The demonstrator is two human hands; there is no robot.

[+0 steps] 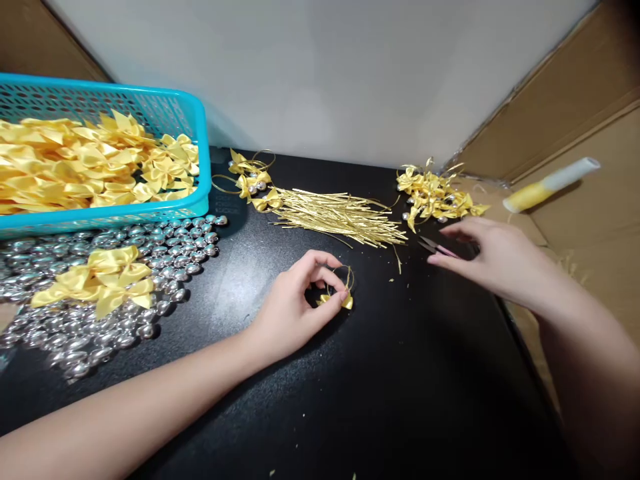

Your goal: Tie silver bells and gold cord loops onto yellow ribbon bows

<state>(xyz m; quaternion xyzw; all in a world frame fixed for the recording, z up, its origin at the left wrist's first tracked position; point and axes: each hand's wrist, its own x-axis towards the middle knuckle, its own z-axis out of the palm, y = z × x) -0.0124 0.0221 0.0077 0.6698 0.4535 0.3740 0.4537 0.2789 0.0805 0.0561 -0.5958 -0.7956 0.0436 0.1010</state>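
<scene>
My left hand (305, 300) pinches a small yellow ribbon bow (347, 302) with a loop of gold cord (351, 275) standing up from it. Most of the bow is hidden behind the fingers, low over the black table. At the right, my right hand (493, 257) reaches around a small pair of snips (441, 250) with pink on the handles. Its thumb lies along the snips while the index finger is spread away from them; the other fingers are hidden. A bundle of gold cord pieces (340, 217) lies between and beyond my hands.
A blue basket (203, 147) of yellow bows stands at the left. Silver beads (175, 253) and several loose bows (100, 277) lie before it. Looped bows (250, 180) and a pile of beaded bows (435, 193) sit farther back. A white-yellow tube (553, 185) leans by cardboard.
</scene>
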